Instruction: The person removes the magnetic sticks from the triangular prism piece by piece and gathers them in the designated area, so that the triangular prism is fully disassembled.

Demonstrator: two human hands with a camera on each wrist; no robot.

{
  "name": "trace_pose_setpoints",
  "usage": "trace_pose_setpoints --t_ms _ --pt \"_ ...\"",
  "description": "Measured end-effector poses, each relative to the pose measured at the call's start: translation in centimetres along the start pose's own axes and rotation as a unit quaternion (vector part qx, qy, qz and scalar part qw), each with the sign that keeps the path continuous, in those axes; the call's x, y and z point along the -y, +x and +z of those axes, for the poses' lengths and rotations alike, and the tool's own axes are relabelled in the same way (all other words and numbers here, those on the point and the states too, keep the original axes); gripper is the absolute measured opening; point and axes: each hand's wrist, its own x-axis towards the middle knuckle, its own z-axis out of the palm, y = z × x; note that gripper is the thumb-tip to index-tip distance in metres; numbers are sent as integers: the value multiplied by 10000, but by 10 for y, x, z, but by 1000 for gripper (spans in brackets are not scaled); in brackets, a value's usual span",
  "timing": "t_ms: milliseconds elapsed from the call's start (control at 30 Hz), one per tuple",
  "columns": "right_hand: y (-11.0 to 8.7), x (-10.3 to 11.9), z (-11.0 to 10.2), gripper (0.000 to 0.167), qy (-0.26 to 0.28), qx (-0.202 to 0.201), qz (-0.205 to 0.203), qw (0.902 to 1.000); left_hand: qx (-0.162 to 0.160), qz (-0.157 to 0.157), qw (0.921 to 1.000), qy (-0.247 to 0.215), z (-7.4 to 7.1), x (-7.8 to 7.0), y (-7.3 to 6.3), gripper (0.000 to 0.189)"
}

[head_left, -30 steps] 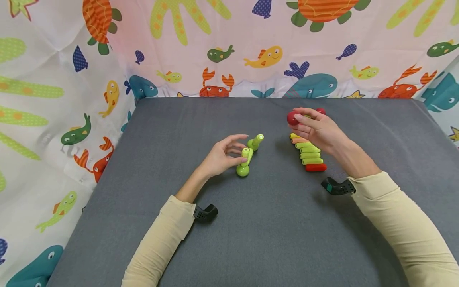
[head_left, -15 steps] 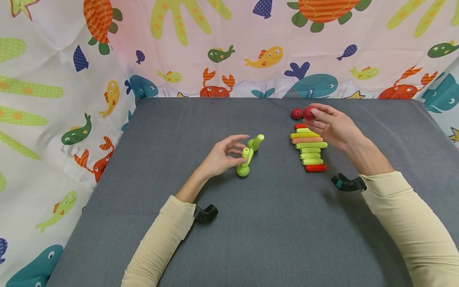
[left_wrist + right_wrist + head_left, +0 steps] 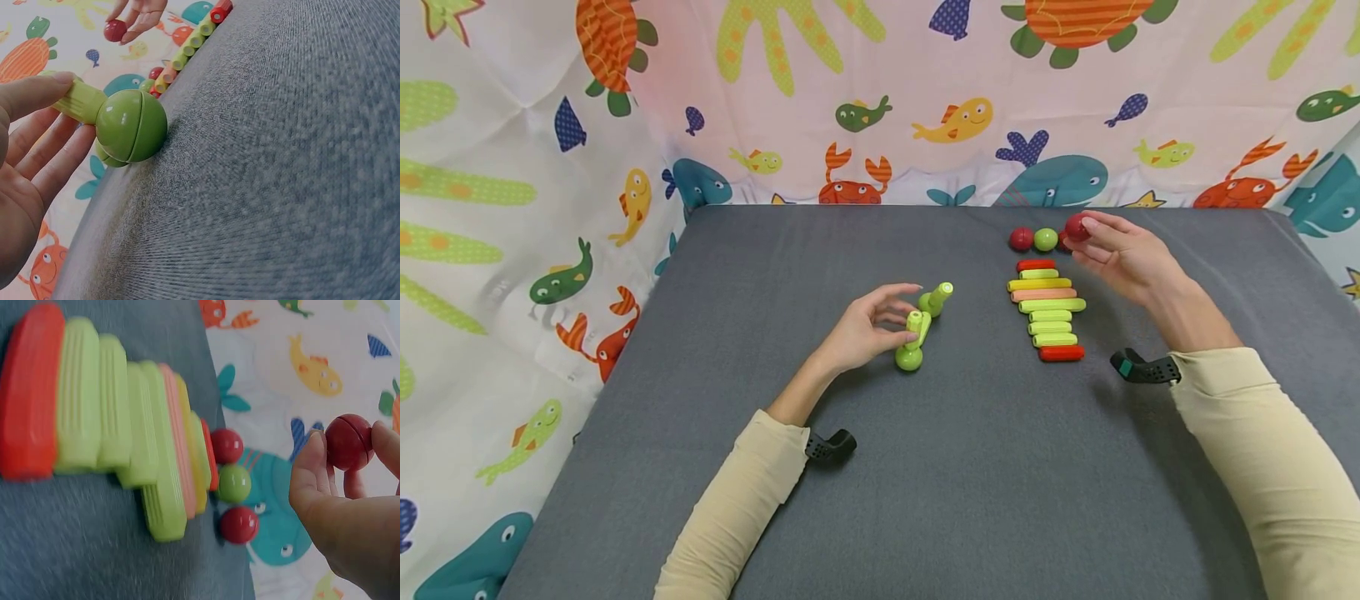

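My left hand (image 3: 865, 327) pinches an upright light-green stick (image 3: 913, 321) between thumb and fingers. The stick stands on a green ball (image 3: 909, 358) that rests on the grey cloth. Behind it a second green ball carries another green stick (image 3: 940, 292), and a green stick lies between the two balls. My right hand (image 3: 1131, 254) holds a glossy red ball (image 3: 349, 442) between thumb and fingertips, raised above the far right of the table. Below it sit a red ball (image 3: 1021, 239), a green ball (image 3: 1046, 239) and another red ball (image 3: 239, 525), partly hidden in the head view.
A row of several ridged sticks lies side by side near the balls, with a red stick (image 3: 1062, 354) at the near end and an orange stick (image 3: 1043, 294) midway. The grey cloth (image 3: 940, 483) ends at a sea-animal curtain (image 3: 790, 125) behind and at the left.
My right hand has moved right with the red ball, uncovering the far sticks and the red and green balls on the cloth. My left hand keeps its pinch in place.
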Motion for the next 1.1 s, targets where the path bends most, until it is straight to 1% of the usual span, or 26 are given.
trace_pose_setpoints --t_ms 167,300,500,567,700,833,967,1100 --pt "10 3 -11 34 -89 -367 -91 9992 -17 -7 10000 29 0 1 -1 62" --pt "19 5 -19 36 -113 -781 -178 9967 -44 -11 10000 64 0 1 -2 61" --pt "31 6 -33 42 -235 -1211 -162 9922 -52 -66 9999 75 1 0 -2 61" --pt "35 6 -37 41 -311 -1358 -148 9901 -38 -86 9999 83 1 0 -2 61" --pt "40 5 -44 33 -485 -1627 -162 9854 -14 -98 9999 87 1 -1 -2 62" --pt "45 3 -47 24 -637 -1834 -302 9805 -28 -118 9999 115 0 0 -2 61" --pt "49 -1 -47 18 -1046 -2012 -421 9731 -55 -145 9998 123 0 -1 -2 60" --pt "52 -2 -46 16 -1506 -2153 -364 9642 -47 -113 9998 132 0 -1 -2 60"
